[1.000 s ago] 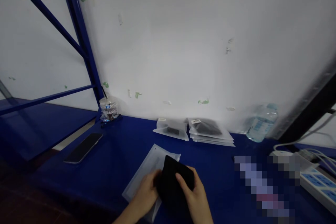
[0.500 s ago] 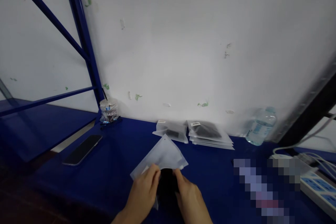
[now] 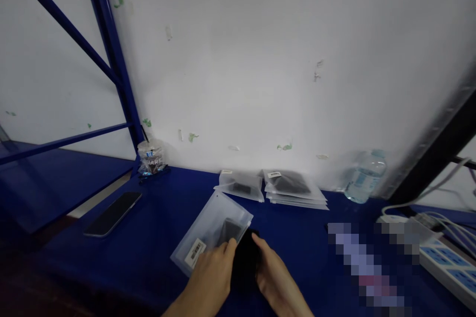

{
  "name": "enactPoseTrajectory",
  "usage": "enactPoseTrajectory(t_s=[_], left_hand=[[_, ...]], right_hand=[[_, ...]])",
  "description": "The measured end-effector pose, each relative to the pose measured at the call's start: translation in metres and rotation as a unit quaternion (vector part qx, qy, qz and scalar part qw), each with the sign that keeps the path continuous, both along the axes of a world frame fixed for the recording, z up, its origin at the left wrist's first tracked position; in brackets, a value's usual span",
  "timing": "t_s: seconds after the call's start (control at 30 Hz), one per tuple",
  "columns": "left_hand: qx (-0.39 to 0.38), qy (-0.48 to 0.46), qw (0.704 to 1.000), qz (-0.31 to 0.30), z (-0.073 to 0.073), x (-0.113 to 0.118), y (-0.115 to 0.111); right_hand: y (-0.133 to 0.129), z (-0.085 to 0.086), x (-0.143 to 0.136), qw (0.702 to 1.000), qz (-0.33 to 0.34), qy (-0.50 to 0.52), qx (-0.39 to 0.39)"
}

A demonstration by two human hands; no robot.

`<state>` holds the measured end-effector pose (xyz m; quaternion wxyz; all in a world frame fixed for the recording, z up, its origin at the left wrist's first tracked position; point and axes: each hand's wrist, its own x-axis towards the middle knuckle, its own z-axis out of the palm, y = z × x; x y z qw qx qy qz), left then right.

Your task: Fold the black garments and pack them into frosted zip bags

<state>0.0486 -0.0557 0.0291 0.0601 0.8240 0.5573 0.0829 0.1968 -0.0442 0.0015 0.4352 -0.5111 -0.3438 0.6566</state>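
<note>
Black item held at the edge of a frosted bag by two bare hands

The black item (image 3: pixel 245 263) is at the near middle of the blue table (image 3: pixel 163 213), between the hands, its upper left side against the right edge of the frosted bag (image 3: pixel 206 228). Its lower part is too dark to separate from the table. The left hand (image 3: pixel 211 275) is closed, finger and thumb pinching at the bag's right edge beside the black item. The right hand (image 3: pixel 275 275) grips the black item's right side, thumb on top; its other fingers are mostly hidden.

The frosted bag lies at a slant, with a barcode label (image 3: pixel 195 252) near its left end and a dark shape (image 3: pixel 229 229) showing through the plastic by the left hand's fingertips.

Beyond it, close to the wall (image 3: pixel 238 69), a single frosted pouch (image 3: pixel 241 186) with dark contents lies just left of a stack of similar pouches (image 3: pixel 293 189). On the left, a phone (image 3: pixel 113 214) lies flat, dark screen up; farther back, a plastic-wrapped cup (image 3: pixel 150 156) stands near the blue frame (image 3: pixel 121 72). At far right, a clear bottle (image 3: pixel 365 178) leans beside the wall. Nearer on the right are a pixelated strip (image 3: pixel 362 267), its content unreadable, and a white power strip (image 3: pixel 446 260) with cables (image 3: pixel 442 218) behind it.
</note>
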Motion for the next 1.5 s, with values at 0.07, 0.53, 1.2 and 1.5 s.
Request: enactPoseTrajectory(t_s=[0.07, 0.53, 1.2, 1.5], left_hand=[[-0.004, -0.002, 1.0, 0.018, -0.002, -0.002, 0.004], [-0.014, -0.036, 0.999, 0.002, 0.004, 0.0, -0.003], [0.072, -0.173, 0.972, -0.139, -0.015, 0.011, 0.112], [0.08, -0.233, 0.961, -0.13, -0.029, 0.009, 0.108]], right_hand=[[-0.006, 0.003, 0.003, 0.997, 0.05, 0.016, 0.059], [0.014, -0.014, -0.035, 0.984, 0.116, -0.075, 0.113], [0.065, -0.019, 0.01, 0.993, -0.005, -0.096, 0.061], [0.072, -0.017, 0.004, 0.993, 0.017, -0.1, 0.057]])
